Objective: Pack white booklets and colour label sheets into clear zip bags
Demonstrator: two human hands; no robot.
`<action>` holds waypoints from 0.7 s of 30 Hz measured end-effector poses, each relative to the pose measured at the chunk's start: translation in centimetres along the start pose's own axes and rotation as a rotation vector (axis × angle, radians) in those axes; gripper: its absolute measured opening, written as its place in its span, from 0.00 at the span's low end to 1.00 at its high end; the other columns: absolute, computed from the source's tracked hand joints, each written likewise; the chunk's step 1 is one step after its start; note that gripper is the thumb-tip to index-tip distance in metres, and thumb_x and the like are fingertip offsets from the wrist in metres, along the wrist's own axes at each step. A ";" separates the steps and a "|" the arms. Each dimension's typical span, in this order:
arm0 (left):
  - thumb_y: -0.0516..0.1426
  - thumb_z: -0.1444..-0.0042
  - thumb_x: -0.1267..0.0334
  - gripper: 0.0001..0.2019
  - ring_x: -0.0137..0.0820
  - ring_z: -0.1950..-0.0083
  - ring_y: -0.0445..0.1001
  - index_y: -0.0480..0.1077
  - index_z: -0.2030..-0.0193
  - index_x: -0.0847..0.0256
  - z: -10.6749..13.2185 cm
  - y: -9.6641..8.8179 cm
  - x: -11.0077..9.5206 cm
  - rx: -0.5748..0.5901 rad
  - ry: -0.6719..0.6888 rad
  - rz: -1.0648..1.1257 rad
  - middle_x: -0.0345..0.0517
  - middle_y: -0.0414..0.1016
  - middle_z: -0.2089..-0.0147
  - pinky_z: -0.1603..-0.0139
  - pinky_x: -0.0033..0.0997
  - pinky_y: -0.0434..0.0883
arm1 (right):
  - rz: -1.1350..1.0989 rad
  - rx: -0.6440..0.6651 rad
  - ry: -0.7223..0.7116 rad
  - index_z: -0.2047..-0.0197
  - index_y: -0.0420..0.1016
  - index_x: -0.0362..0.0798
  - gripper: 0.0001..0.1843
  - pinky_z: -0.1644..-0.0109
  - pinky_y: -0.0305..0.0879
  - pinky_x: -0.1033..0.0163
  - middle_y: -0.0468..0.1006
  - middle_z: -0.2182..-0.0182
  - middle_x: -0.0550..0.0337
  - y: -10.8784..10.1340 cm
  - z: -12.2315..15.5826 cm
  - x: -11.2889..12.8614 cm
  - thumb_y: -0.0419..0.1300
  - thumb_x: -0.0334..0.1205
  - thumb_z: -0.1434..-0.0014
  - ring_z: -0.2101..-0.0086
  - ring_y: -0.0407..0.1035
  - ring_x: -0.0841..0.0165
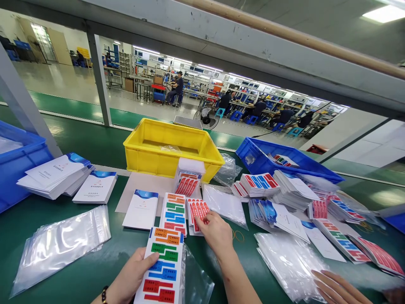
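Note:
My left hand grips a sheet of orange, green, blue and red labels, thumb on top. Against that sheet's right side hangs a clear plastic bag; whether my fingers also hold it is hidden. My right hand reaches to a small stack of red label sheets, its thumb and fingers closed at the right edge of the top one. Between the hands and the yellow bin lie another multicoloured label stack and white-and-blue booklets.
Behind stands a yellow bin, with a blue bin to its right. Clear bags and booklet piles lie left. At right, a co-worker's hand rests by more bags. A metal beam crosses above.

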State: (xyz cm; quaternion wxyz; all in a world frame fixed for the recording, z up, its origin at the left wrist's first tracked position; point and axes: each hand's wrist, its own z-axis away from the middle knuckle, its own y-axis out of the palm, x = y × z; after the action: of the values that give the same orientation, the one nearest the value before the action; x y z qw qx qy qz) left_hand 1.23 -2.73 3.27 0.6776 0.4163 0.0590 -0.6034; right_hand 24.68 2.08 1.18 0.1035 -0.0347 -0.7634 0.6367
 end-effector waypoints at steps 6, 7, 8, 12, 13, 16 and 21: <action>0.67 0.69 0.51 0.24 0.43 0.65 0.78 0.67 0.68 0.65 -0.4 -0.3 0.1 0.012 0.000 -0.026 0.53 0.80 0.69 0.66 0.34 0.73 | 0.043 -0.023 0.023 0.78 0.72 0.48 0.19 0.71 0.55 0.67 0.75 0.73 0.60 0.2 0.0 -0.5 0.52 0.51 0.44 0.72 0.70 0.69; 0.67 0.69 0.51 0.25 0.43 0.65 0.78 0.66 0.68 0.65 -0.3 -0.3 0.1 0.010 -0.001 -0.026 0.53 0.80 0.69 0.66 0.34 0.73 | 0.053 -0.023 0.025 0.78 0.72 0.48 0.20 0.72 0.55 0.67 0.75 0.73 0.59 0.2 0.0 -0.5 0.52 0.52 0.44 0.73 0.70 0.69; 0.67 0.70 0.51 0.25 0.43 0.65 0.78 0.66 0.69 0.65 -0.3 -0.3 0.1 0.008 -0.005 -0.027 0.53 0.80 0.69 0.66 0.34 0.73 | 0.063 -0.022 0.025 0.78 0.71 0.48 0.20 0.72 0.55 0.67 0.75 0.73 0.59 0.2 0.0 -0.5 0.52 0.52 0.44 0.73 0.70 0.69; 0.67 0.69 0.51 0.24 0.42 0.67 0.78 0.66 0.70 0.64 -0.1 -0.3 -0.1 0.005 -0.008 -0.028 0.52 0.80 0.70 0.66 0.33 0.73 | 0.075 0.003 0.027 0.78 0.71 0.48 0.21 0.72 0.55 0.67 0.75 0.72 0.59 0.1 0.1 -0.6 0.51 0.52 0.43 0.73 0.70 0.69; 0.67 0.69 0.51 0.23 0.41 0.67 0.79 0.66 0.70 0.64 0.0 -0.3 -0.2 0.008 -0.005 -0.028 0.52 0.80 0.70 0.66 0.33 0.73 | 0.063 0.014 0.034 0.78 0.71 0.48 0.21 0.71 0.55 0.67 0.75 0.73 0.60 0.0 0.1 -0.7 0.50 0.52 0.43 0.73 0.70 0.68; 0.67 0.69 0.51 0.23 0.41 0.68 0.79 0.66 0.71 0.64 0.1 -0.1 -0.3 0.028 0.011 -0.022 0.51 0.80 0.71 0.68 0.32 0.73 | 0.010 0.036 0.071 0.72 0.73 0.48 0.19 0.68 0.58 0.66 0.76 0.69 0.58 -0.2 -0.1 -1.1 0.51 0.53 0.45 0.68 0.71 0.66; 0.68 0.71 0.52 0.22 0.39 0.70 0.79 0.67 0.73 0.64 0.2 0.1 -0.4 0.023 0.027 -0.007 0.50 0.80 0.72 0.70 0.29 0.73 | -0.022 0.055 0.093 0.51 0.67 0.42 0.25 0.60 0.60 0.62 0.72 0.56 0.49 -0.4 -0.6 -1.7 0.54 0.50 0.47 0.59 0.69 0.60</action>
State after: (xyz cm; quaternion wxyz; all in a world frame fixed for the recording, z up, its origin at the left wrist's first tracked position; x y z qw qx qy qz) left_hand 1.16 -2.58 3.65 0.6696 0.4320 0.0627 -0.6009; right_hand 26.52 2.24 1.48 0.1465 -0.0530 -0.7405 0.6538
